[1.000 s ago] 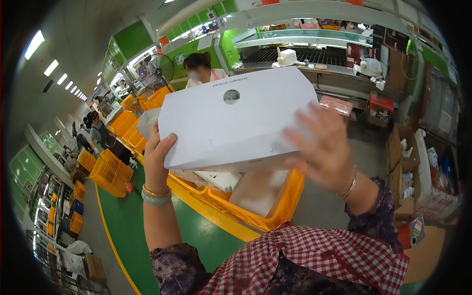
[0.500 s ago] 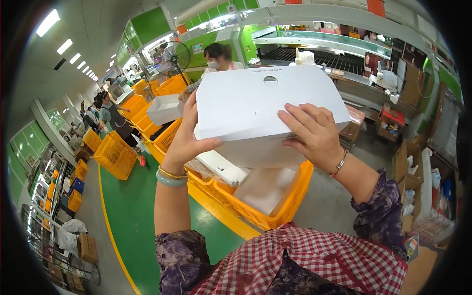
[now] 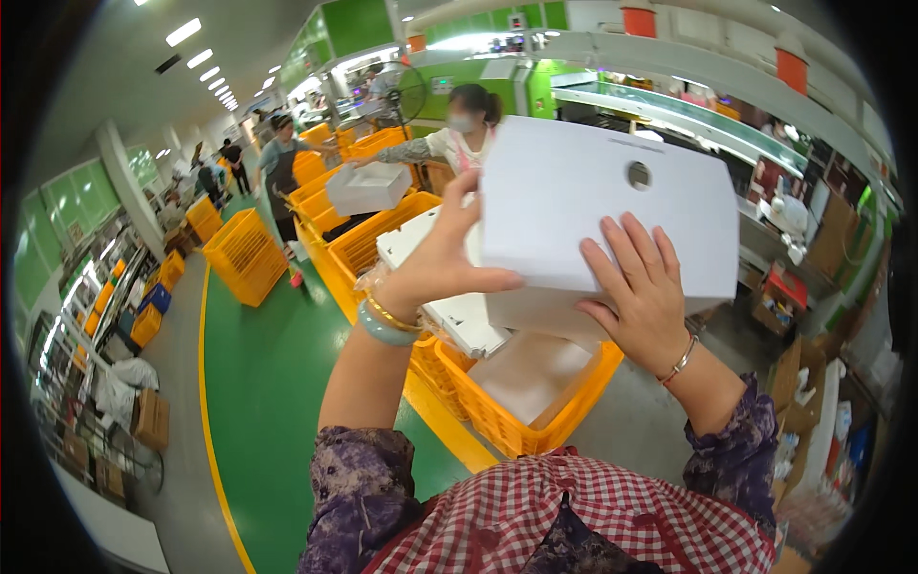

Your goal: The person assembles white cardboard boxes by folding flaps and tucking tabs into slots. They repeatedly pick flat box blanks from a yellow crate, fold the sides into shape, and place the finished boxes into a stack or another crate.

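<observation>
Up in front of me is a white cardboard box (image 3: 564, 196) with a round hole in its top face, held between both hands. My left hand (image 3: 445, 253) grips its left end, thumb along the near edge; most of its other fingers are hidden behind the box. My right hand (image 3: 639, 297) has its fingers spread on the top face and its thumb against the near side. Below the box, a yellow plastic crate (image 3: 521, 442) contains a pale sheet (image 3: 535, 368). White flat pieces (image 3: 469, 323) lie over the crate's far left side.
Beyond the crate, a masked co-worker (image 3: 469, 134) touches an open white box (image 3: 368, 188) on more yellow crates. Another person (image 3: 285, 172) stands farther left. A lone yellow crate (image 3: 247, 256) sits on the green floor. Cardboard cartons (image 3: 803, 392) stand at right.
The view has turned left, so the box and both hands appear farther right. The box has tilted, showing its hole more fully. My right hand's fingers lie farther up its face.
</observation>
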Tool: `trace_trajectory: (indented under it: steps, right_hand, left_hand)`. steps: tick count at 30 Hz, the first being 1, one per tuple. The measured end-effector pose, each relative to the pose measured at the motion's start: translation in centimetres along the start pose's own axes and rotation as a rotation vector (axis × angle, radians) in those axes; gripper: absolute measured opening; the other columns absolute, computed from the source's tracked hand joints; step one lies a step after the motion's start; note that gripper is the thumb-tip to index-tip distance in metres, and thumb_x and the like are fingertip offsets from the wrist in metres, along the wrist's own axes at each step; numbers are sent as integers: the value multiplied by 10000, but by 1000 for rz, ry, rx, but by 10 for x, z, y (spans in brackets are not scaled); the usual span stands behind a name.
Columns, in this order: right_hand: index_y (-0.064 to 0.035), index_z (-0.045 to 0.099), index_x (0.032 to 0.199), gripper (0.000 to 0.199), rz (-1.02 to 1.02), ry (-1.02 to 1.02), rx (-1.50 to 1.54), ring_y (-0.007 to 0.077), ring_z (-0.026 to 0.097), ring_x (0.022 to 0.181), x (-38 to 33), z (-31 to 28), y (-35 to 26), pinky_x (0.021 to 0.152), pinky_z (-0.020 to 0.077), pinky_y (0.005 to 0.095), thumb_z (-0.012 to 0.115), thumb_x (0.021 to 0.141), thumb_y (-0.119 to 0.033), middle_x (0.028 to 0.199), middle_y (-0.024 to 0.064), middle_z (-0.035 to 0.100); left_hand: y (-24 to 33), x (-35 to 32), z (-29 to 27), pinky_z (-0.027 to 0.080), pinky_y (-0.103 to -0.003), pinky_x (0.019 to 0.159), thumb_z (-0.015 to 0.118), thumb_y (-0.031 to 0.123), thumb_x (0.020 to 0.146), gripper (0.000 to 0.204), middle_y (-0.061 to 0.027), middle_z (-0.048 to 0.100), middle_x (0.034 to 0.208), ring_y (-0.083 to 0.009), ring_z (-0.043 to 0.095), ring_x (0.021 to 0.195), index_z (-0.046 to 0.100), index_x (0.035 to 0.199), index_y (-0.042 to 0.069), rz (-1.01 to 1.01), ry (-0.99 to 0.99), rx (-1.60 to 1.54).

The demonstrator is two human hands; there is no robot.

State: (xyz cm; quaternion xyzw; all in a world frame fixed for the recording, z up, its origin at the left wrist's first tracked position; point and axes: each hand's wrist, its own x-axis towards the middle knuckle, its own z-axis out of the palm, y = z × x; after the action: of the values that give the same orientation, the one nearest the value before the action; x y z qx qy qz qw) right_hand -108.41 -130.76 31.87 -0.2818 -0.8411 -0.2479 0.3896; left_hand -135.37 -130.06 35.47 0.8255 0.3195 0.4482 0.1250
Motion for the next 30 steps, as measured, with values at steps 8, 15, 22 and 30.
trace_trajectory:
  steps: [8, 15, 22, 30]
  right_hand:
    - [-263, 599, 1198, 432, -213, 133, -41, 247, 403, 1271, -3, 15, -19, 1084, 203, 441, 589, 795, -107, 1315, 28, 504]
    - [-214, 640, 1143, 368, -98, 168, 33, 233, 458, 1227, 2, 20, -26, 1085, 196, 444, 600, 798, -92, 1256, 32, 557]
    - [-208, 613, 1171, 421, -98, 153, 99, 241, 486, 1184, 0, 25, -27, 1053, 238, 441, 665, 756, -157, 1248, 30, 556]
    - [-200, 610, 1162, 437, -41, 134, 18, 285, 387, 1261, -21, 28, -26, 1057, 212, 477, 696, 734, -220, 1298, 61, 509]
  left_hand:
    - [-13, 12, 5, 391, -273, 884, 469, 234, 935, 344, -55, 636, 962, -135, 542, 935, 617, 1072, -44, -275, 279, -488]
    - [-25, 32, -3, 422, -237, 795, 569, 220, 865, 275, -15, 659, 867, -79, 566, 813, 675, 957, -16, -351, 72, -511]
    - [-41, 32, 3, 429, -241, 768, 590, 198, 845, 261, -27, 660, 868, -85, 573, 809, 673, 954, -25, -348, 72, -667]
    - [-35, 40, 15, 425, -240, 753, 589, 217, 835, 262, -34, 652, 857, -99, 566, 800, 674, 925, -14, -353, 30, -434]
